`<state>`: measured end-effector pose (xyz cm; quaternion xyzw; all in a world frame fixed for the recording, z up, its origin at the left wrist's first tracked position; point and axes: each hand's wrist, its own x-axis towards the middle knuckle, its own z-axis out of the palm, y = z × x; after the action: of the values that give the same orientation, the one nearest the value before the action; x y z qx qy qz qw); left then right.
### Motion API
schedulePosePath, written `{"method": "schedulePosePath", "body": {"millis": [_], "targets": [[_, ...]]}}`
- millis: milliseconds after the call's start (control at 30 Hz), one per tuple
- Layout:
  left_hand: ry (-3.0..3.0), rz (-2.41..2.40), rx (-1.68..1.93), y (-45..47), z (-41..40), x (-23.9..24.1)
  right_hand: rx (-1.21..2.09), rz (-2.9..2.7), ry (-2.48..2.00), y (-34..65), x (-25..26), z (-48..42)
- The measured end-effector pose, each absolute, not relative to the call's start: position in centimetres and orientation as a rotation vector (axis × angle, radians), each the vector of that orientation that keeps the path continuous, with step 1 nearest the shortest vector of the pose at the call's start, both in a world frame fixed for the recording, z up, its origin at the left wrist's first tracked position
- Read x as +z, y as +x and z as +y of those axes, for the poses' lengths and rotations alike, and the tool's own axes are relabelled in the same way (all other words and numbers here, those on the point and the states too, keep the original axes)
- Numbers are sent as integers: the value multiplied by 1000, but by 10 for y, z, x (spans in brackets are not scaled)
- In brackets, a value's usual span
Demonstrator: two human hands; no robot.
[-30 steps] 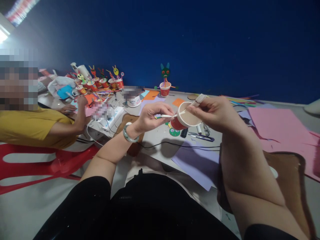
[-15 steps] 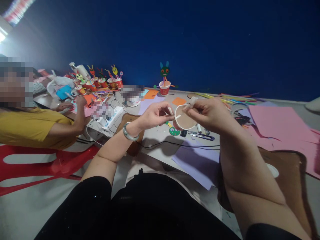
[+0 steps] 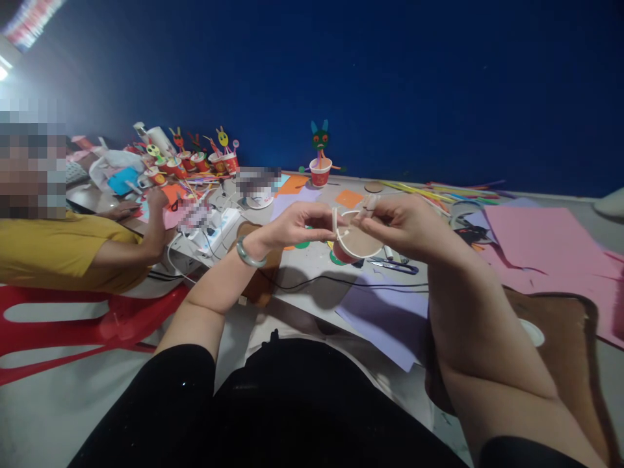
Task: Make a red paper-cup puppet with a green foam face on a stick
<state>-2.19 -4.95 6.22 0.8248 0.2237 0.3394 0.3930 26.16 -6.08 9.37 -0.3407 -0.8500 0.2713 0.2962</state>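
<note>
A red paper cup [image 3: 351, 245] with a white rim is held in the air above the table, its mouth turned toward me. My right hand [image 3: 404, 224] grips the cup at its far rim together with a pale stick. My left hand [image 3: 297, 224], with a green bangle on the wrist, pinches a thin white stick [image 3: 335, 224] that stands upright against the cup's left rim.
A finished cup figure [image 3: 320, 162] stands by the blue wall, with several more [image 3: 205, 156] at the far left. Scissors [image 3: 392, 263], a black cable [image 3: 341, 281], purple paper [image 3: 385, 315] and pink paper [image 3: 546, 250] lie on the table [image 3: 307, 263]. A person in yellow [image 3: 53, 250] sits left.
The cup sank slightly and turned its mouth more toward me. My left hand swung the white stick from lying across the rim to standing upright at it.
</note>
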Motion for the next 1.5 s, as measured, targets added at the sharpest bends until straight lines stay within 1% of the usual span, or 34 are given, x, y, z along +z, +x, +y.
{"method": "schedulePosePath", "body": {"millis": [233,433,733,833,967,1333,1500], "targets": [[2739,397,1090,-28,-62,71,790,-2278,-883,260,100,-66],[2919,364,1007,-27,-79,75,847,-2301,-895,259,104,-70],[2885,334,833,-30,-95,98,930,-2269,-920,255,98,-70],[2840,469,658,-30,-98,105,955,-2247,-921,252,96,-71],[2777,610,434,-27,-98,108,902,-2276,-896,247,98,-73],[2631,621,383,-22,-95,106,853,-2327,-871,245,98,-74],[2630,692,431,-24,-91,97,836,-2373,-825,244,96,-72]]}}
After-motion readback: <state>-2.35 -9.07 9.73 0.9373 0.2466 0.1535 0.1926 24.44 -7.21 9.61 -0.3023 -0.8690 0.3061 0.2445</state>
